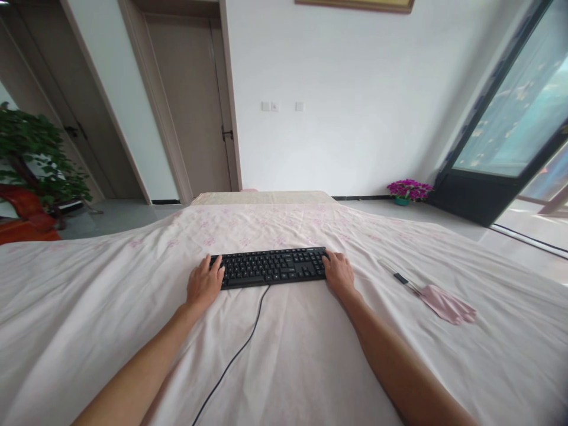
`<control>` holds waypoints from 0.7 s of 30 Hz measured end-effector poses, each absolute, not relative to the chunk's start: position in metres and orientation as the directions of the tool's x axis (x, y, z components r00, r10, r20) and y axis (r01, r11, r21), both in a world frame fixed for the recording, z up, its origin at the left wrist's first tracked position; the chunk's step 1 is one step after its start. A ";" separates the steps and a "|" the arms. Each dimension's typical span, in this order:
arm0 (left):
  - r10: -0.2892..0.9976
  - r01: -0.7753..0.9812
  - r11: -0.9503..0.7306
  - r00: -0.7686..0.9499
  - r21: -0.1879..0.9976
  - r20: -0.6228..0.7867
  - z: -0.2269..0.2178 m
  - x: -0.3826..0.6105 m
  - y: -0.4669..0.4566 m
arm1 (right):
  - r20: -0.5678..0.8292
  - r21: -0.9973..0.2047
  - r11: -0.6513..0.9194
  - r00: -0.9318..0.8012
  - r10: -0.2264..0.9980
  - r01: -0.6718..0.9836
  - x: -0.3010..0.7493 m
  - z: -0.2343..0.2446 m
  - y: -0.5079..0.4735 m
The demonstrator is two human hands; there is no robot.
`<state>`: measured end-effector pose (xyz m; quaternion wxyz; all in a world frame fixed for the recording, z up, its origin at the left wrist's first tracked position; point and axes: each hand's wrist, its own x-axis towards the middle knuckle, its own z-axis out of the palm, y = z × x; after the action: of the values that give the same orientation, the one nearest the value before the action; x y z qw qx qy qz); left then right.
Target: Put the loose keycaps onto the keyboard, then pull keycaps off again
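Note:
A black keyboard [275,267] lies keys up on the pale pink sheet in front of me. Its number pad is at the right end, and a thin black cable [242,348] runs from its near edge towards me. My left hand [205,283] grips the left end, fingers along the edge. At the opposite end my right hand [339,272] holds the short side, thumb and fingers around the corner. The undersides of both grips are hidden.
On the sheet [133,284] to the right lie a pink cloth [448,305] and a slim brush-like tool [402,278]. Beyond stand a white wall, a closed door [190,106], purple flowers [408,189] and a leafy plant [35,154].

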<state>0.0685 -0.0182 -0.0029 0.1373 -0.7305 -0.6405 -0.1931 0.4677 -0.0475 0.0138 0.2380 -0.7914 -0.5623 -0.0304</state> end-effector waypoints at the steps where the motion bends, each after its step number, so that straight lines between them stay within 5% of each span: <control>1: 0.877 0.986 -0.159 0.117 0.050 0.467 -0.003 0.069 -0.019 | 0.309 -0.356 -0.252 0.368 0.877 0.900 0.468 0.014 -0.047; 15: 0.905 0.951 -0.291 0.237 0.108 0.355 0.012 0.101 -0.035 | 0.306 -0.441 -0.219 0.376 0.875 0.870 0.471 0.015 -0.046; 21: 0.769 0.789 -0.605 0.545 0.107 0.334 0.020 0.116 -0.054 | 0.314 -0.471 -0.208 0.384 0.868 0.857 0.473 0.016 -0.046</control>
<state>0.1158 -0.0536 0.0195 0.0279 -0.8784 -0.4433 -0.1763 0.4735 -0.0464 0.0160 0.2963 -0.7773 -0.5549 0.0097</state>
